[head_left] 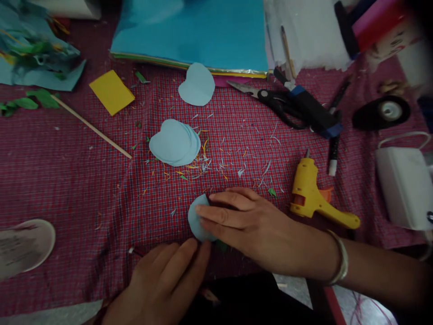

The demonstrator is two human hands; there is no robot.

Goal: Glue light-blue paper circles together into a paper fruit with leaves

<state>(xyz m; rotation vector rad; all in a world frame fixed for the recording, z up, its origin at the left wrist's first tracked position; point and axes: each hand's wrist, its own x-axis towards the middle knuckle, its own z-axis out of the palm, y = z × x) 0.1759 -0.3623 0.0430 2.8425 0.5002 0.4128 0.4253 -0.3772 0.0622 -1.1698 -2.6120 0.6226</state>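
A small light blue paper piece with a rounded edge lies on the cloth at the near middle, partly hidden by my fingers. Across its right side my right hand rests with fingers stretched out, their tips pressing on the paper. At its lower edge, my left hand has its fingers bent and close together, the tips touching the paper. A stack of light blue paper hearts sits farther off, with a single light blue heart beyond it.
A yellow glue gun lies right of my right hand, with scissors and a black-and-blue tool behind. Blue sheets are stacked at the back. On the left are a wooden stick, yellow paper and a round lid.
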